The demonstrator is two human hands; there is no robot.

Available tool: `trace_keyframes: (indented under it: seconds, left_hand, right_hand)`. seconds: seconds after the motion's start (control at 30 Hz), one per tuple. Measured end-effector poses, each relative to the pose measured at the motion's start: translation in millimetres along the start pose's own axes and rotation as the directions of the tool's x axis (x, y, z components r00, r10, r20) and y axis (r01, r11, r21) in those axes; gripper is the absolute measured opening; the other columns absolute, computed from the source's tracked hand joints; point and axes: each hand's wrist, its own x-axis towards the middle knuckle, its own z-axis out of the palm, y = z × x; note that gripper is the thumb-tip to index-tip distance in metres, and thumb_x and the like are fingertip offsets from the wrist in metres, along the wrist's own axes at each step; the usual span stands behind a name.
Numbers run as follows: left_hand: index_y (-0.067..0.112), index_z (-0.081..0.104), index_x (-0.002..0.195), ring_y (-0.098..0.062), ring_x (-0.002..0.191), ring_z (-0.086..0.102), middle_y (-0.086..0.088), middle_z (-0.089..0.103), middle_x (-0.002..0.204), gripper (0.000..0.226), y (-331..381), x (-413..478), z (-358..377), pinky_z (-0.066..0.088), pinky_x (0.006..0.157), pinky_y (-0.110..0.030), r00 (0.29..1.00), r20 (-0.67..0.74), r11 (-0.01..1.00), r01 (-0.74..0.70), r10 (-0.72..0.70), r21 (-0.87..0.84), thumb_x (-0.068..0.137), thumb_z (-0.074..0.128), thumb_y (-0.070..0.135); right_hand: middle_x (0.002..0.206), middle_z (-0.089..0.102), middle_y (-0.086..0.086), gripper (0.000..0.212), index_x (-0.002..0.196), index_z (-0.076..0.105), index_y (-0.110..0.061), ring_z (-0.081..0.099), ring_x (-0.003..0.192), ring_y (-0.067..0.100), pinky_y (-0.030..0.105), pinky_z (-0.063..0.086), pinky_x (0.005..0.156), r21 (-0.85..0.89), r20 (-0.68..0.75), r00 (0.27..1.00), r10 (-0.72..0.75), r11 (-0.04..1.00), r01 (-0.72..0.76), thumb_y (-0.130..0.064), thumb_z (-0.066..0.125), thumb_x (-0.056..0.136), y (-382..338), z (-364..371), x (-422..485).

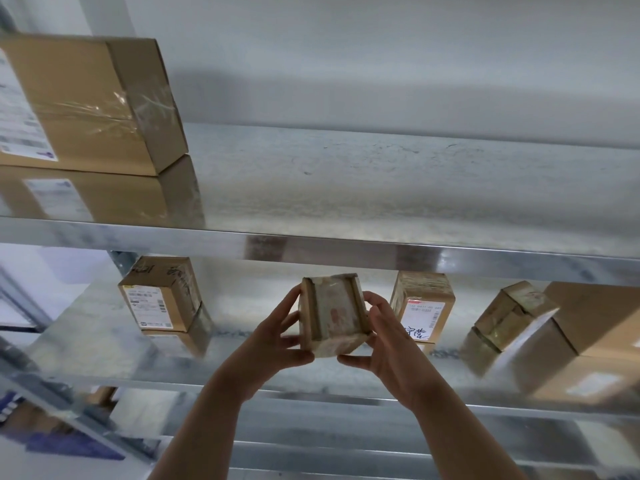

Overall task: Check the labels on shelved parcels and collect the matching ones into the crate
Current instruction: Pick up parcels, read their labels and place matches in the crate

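A small taped cardboard parcel (331, 315) is held up in front of the middle shelf (104, 341). My left hand (277, 337) grips its left side, with the thumb under the lower edge. My right hand (384, 337) grips its right side in the same way. The face turned toward me is covered in clear tape and any label on it is too blurred to read. Three more parcels stand on the middle shelf: one with a white label (161, 299) to the left, one with a handwritten label (422, 306) to the right, and a tilted taped one (502, 317) further right.
A large cardboard box (595, 337) sits at the right end of the middle shelf. Another large box with a label (86, 102) stands at the left of the upper shelf (381, 192). A metal front rail (346, 247) runs across just above the held parcel. Lower shelves hold blurred items.
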Motion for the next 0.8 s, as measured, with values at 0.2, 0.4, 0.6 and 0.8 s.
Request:
trace_keyframes:
  seconds: [0.2, 0.4, 0.6, 0.8]
  left_hand:
    - [0.058, 0.037, 0.147, -0.023, 0.132, 0.062, 0.013, 0.061, 0.145, 0.069, 13, -3, 9, 0.053, 0.104, -0.045, 0.999, -0.034, 0.998, -0.023, 0.021, -0.051, 0.087, 0.071, 0.048]
    - [0.052, 0.042, 0.146, -0.020, 0.133, 0.061, 0.012, 0.061, 0.146, 0.071, 13, 1, 12, 0.048, 0.110, -0.058, 0.995, -0.095, 0.998, -0.027, 0.020, -0.064, 0.080, 0.070, 0.057]
    - [0.053, 0.031, 0.153, -0.016, 0.135, 0.058, 0.019, 0.052, 0.153, 0.086, 9, 2, 10, 0.052, 0.106, -0.055, 0.996, -0.093, 0.997, -0.002, -0.005, -0.081, 0.078, 0.071, 0.062]
    - [0.042, 0.057, 0.141, -0.020, 0.130, 0.062, 0.008, 0.063, 0.143, 0.058, 14, 1, 11, 0.050, 0.108, -0.058, 0.995, -0.095, 0.999, 0.006, -0.011, -0.049, 0.085, 0.069, 0.051]
  right_hand:
    - [0.132, 0.068, 0.009, 0.032, 0.126, 0.065, -0.046, 0.065, 0.125, 0.034, 0.060, 0.057, 0.100, -0.029, -0.015, 0.997, -0.070, 0.997, 0.069, -0.039, 0.060, 0.094, 5, -1, 1]
    - [0.138, 0.065, 0.007, 0.050, 0.143, 0.056, -0.038, 0.063, 0.129, 0.036, 0.068, 0.050, 0.107, -0.131, 0.021, 0.991, -0.129, 0.983, 0.130, -0.046, 0.064, 0.095, 1, 1, 2]
    - [0.134, 0.068, 0.014, 0.061, 0.150, 0.056, -0.023, 0.063, 0.129, 0.039, 0.068, 0.047, 0.110, -0.145, 0.028, 0.995, -0.099, 0.984, 0.102, -0.047, 0.061, 0.094, 3, 1, 2]
    - [0.129, 0.071, 0.014, 0.054, 0.142, 0.065, -0.023, 0.065, 0.126, 0.036, 0.060, 0.051, 0.110, -0.170, 0.037, 0.994, -0.099, 0.980, 0.103, -0.047, 0.061, 0.094, 1, 0, 2]
